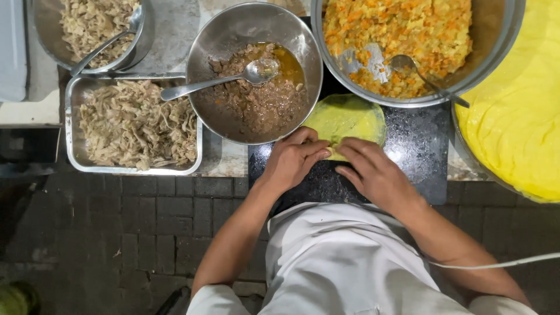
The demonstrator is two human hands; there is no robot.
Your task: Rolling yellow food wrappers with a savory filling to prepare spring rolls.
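At the far left of the worktop a round metal bowl (93, 29) holds pale shredded filling with a spoon leaning in it, and just in front of it a rectangular metal tray (73, 125) carries more of the same pale shreds. Next along, a round metal bowl (233, 29) holds brown minced filling in oily juice, and a long spoon (221, 80) lies across it with its handle pointing out over the tray. Near the front edge of the worktop sits a dark cutting board (417, 146), and on it lies a thin round yellow wrapper (347, 116), its far edge touching the rims of the bowls behind. The left hand (291, 158) lies flat, fingers together, fingertips on the near edge of the wrapper; the right hand (373, 172) meets it from the other side, fingers likewise together and curled over the same near edge, which looks folded up between them. So the wrapper lies just ahead of both hands, away from the body, and neither hand is clearly the nearer. Behind the right hand a large bowl (501, 35) holds orange and yellow chopped filling with a spoon in it, and at the far right a stack of yellow wrappers (513, 116) fills another container.
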